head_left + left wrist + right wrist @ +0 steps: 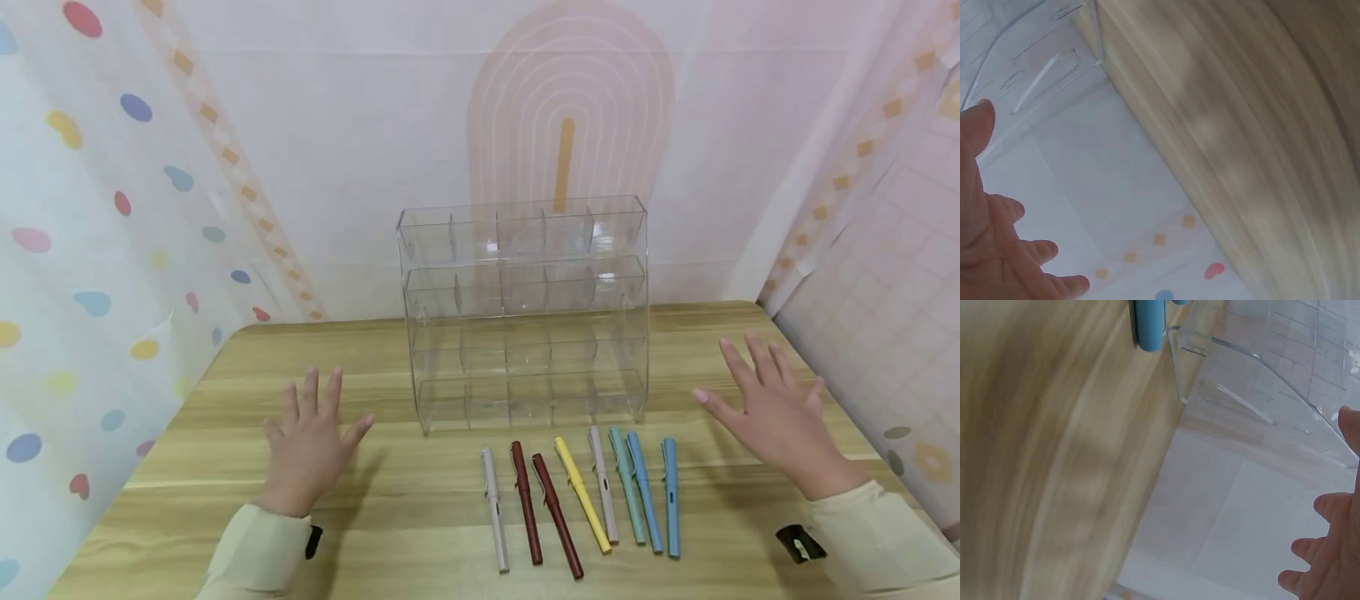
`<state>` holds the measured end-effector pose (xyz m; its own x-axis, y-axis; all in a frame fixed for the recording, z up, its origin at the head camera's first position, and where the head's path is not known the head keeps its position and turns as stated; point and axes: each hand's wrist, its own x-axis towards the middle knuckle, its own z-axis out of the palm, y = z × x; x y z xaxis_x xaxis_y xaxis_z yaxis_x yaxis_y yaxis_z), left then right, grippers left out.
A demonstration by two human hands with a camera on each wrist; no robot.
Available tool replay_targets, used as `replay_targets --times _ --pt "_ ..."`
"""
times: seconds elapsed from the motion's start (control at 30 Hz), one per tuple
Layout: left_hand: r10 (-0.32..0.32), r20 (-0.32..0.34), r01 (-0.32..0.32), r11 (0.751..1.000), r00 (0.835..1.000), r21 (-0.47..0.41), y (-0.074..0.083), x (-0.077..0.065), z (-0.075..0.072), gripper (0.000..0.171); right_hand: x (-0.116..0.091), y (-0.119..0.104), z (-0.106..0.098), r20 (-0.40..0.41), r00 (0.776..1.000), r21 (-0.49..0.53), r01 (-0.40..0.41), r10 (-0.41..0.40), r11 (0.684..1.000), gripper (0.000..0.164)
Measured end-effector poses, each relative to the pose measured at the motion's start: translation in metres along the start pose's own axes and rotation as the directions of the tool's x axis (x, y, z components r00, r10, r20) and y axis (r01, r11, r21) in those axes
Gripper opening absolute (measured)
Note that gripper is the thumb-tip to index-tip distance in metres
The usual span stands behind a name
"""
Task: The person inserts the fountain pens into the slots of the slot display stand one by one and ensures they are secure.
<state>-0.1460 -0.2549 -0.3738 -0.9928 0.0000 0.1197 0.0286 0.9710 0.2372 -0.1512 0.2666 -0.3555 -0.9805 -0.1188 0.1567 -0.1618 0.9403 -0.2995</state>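
Note:
My left hand [309, 454] is spread with straight fingers over the left side of the table, holding nothing. On the right side, my right hand [780, 417] is likewise spread and holds nothing. Between them stands a clear tiered pen rack [528, 400] with several compartments. In front of it lies a row of pens: a silver-grey pen [495, 517], two dark red pens [527, 504], a yellow pen [583, 496], a pinkish-grey pen [603, 483], a green pen [627, 487] and two blue pens [671, 500]. The right wrist view shows one blue pen's end [1150, 328] near the rack's side [1260, 381].
The wooden table [360, 550] reaches back to a patterned curtain [360, 150] behind the rack. More curtain hangs at the left, with coloured dots, and at the right. Dark clips [313, 542] show at both sleeves.

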Motion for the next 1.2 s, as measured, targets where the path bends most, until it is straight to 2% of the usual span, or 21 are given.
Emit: replay_targets --times 0.13,0.27,0.47,0.67,0.9,1.03,1.2 --pt "0.015 -0.018 -0.016 0.999 1.000 -0.047 0.003 0.004 0.003 0.083 -0.001 -0.002 0.006 0.009 1.000 0.031 -0.015 0.014 0.999 0.085" --pt "0.030 -0.025 -0.034 0.988 0.999 -0.152 0.010 0.010 0.008 0.084 -0.002 -0.004 0.010 0.016 0.999 0.094 -0.036 0.034 0.995 0.086" --pt "0.055 -0.041 -0.066 0.937 0.998 -0.344 0.022 0.020 0.015 0.083 -0.003 -0.005 0.019 0.090 0.995 0.291 -0.063 0.038 0.955 0.090" --pt "0.020 -0.004 -0.020 0.849 1.000 -0.528 0.034 0.030 0.015 0.079 -0.006 -0.007 0.029 0.183 0.980 0.360 -0.137 0.074 0.923 0.084" --pt "-0.040 0.078 0.084 0.696 0.996 -0.714 0.043 0.044 0.013 0.078 -0.004 -0.007 0.040 0.213 0.974 0.375 -0.155 0.078 0.914 0.072" --pt "-0.034 0.093 0.094 0.638 0.995 -0.764 0.048 0.051 0.012 0.075 -0.003 -0.008 0.043 0.242 0.965 0.374 -0.184 0.096 0.909 0.067" --pt "-0.035 0.121 0.118 0.596 0.992 -0.794 0.054 0.059 0.012 0.071 0.001 -0.010 0.047 0.286 0.950 0.413 -0.238 0.123 0.879 0.061"
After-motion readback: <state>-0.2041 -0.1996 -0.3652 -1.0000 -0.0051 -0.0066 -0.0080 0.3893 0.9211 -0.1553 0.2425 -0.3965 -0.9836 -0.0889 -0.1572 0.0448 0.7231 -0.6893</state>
